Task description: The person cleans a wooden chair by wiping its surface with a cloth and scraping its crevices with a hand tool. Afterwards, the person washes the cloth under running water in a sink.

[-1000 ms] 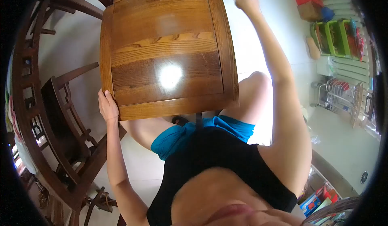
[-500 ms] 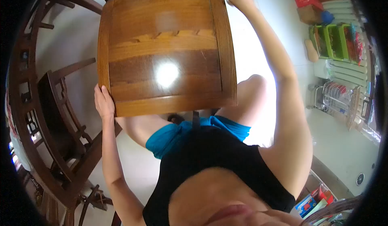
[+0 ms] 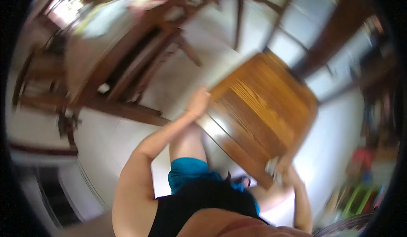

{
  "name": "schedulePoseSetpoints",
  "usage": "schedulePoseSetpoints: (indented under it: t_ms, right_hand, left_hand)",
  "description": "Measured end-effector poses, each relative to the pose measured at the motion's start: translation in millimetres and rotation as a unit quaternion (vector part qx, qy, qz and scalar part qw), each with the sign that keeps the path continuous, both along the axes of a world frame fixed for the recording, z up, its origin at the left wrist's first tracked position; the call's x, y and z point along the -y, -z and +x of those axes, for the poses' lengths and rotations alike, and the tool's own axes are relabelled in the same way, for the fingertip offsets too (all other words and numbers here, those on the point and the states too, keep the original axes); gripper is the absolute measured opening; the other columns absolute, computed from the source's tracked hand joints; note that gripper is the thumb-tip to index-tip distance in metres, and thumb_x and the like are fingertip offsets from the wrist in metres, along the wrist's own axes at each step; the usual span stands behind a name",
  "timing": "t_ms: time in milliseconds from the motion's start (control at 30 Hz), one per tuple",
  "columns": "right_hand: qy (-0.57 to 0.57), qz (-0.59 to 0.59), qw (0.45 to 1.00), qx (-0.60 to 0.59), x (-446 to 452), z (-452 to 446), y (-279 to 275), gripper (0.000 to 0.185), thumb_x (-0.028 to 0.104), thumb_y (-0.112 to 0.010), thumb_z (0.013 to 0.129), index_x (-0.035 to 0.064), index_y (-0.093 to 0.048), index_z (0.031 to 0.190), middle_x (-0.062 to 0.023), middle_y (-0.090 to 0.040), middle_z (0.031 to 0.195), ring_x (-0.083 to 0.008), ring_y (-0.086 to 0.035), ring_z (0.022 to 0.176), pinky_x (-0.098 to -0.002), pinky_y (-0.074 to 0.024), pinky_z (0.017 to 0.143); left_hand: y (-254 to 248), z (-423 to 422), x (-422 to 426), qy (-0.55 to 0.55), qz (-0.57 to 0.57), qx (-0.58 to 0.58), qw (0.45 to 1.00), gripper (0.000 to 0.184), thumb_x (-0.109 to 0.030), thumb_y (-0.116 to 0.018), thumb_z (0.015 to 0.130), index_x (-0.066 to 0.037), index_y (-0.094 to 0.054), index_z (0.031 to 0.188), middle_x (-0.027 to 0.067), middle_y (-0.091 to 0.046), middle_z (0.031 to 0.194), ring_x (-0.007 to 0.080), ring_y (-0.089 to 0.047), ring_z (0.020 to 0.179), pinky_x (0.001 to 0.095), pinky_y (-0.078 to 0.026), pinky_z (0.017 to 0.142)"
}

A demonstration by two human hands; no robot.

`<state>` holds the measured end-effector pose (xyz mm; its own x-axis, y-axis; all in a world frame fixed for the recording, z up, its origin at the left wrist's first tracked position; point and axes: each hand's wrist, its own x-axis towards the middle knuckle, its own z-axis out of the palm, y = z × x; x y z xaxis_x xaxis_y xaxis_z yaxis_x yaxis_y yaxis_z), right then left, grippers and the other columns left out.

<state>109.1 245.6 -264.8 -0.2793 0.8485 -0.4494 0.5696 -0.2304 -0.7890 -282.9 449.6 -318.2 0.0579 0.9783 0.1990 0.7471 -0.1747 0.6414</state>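
Observation:
A wooden chair (image 3: pixel 263 105) with a glossy brown seat stands in front of my body, its seat turned at an angle in the view. My left hand (image 3: pixel 199 102) grips the seat's left edge near the corner. At the near right corner of the seat, my right hand (image 3: pixel 286 172) is closed on a pale crumpled cloth (image 3: pixel 272 168) and presses it to the edge. Motion blurs the fingers of both hands.
Dark wooden furniture (image 3: pixel 127 67) with light fabric (image 3: pixel 108 19) on top stands at the upper left. The chair's dark backrest (image 3: pixel 339 29) rises at the upper right. A green basket (image 3: pixel 358 199) lies blurred at the lower right.
The view has swung round, so the seat appears rotated and further right. My right hand has come from beyond the seat's far right corner to the near right corner, with the cloth.

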Motion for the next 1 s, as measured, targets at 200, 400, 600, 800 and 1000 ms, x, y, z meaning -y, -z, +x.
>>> schedulePoseSetpoints:
  t_ms: [200, 400, 600, 800, 1000]
  right_hand:
    - [0.159, 0.318, 0.932, 0.072, -84.2, 24.3, 21.2, 0.005, -0.003, -0.052, 0.075, -0.0017, -0.057, 0.077, -0.0092, -0.051, 0.077, -0.0209, -0.050, 0.073, -0.0285, -0.0414, 0.067]
    - [0.117, 0.417, 0.893, 0.120, -75.0, -66.6, 53.2, 0.027, -0.008, -0.048, 0.069, 0.0050, -0.062, 0.088, -0.0117, -0.058, 0.089, -0.0252, -0.059, 0.077, -0.0317, -0.0503, 0.059]
    - [-0.010, 0.441, 0.876, 0.194, -67.3, -95.8, 35.3, 0.017, 0.001, -0.057, 0.070, 0.0118, -0.058, 0.084, -0.0102, -0.051, 0.081, -0.0296, -0.057, 0.065, -0.0384, -0.0481, 0.055]
    - [-0.013, 0.425, 0.873, 0.237, -70.3, -97.9, 35.3, 0.018, 0.005, -0.055, 0.073, 0.0144, -0.056, 0.088, -0.0072, -0.051, 0.086, -0.0265, -0.057, 0.069, -0.0385, -0.0473, 0.054]
    - [-0.013, 0.417, 0.881, 0.223, -75.6, -95.4, 43.7, 0.019, 0.003, -0.054, 0.073, 0.0136, -0.056, 0.089, -0.0089, -0.051, 0.084, -0.0288, -0.057, 0.069, -0.0386, -0.0464, 0.053]
  left_hand:
    - [6.8, -21.9, 1.2, 0.099, 0.171, 0.083, 0.977, 0.015, -0.017, -0.049, 0.085, -0.003, -0.053, 0.082, 0.0098, -0.055, 0.101, 0.0284, -0.052, 0.091, 0.0352, -0.043, 0.080]
    - [-111.8, -7.4, 12.3, 0.130, 0.290, 0.118, 0.941, 0.016, -0.005, -0.051, 0.080, -0.003, -0.053, 0.096, 0.0114, -0.054, 0.103, 0.0286, -0.051, 0.099, 0.0356, -0.039, 0.088]
    - [-318.0, -44.4, -99.1, 0.095, 0.537, -0.036, 0.838, 0.012, 0.001, -0.049, 0.082, 0.002, -0.056, 0.092, 0.0149, -0.060, 0.088, 0.0280, -0.059, 0.082, 0.0337, -0.047, 0.074]
    - [-381.9, -46.8, -115.8, 0.060, 0.090, -0.110, 0.988, 0.034, -0.003, -0.060, 0.070, -0.005, -0.058, 0.104, 0.0117, -0.056, 0.114, 0.0175, -0.054, 0.092, 0.0299, -0.043, 0.079]
    - [-336.8, -97.4, -235.8, 0.098, 0.203, -0.142, 0.964, 0.030, -0.008, -0.057, 0.074, -0.002, -0.057, 0.104, 0.0134, -0.059, 0.105, 0.0181, -0.054, 0.089, 0.0304, -0.043, 0.078]
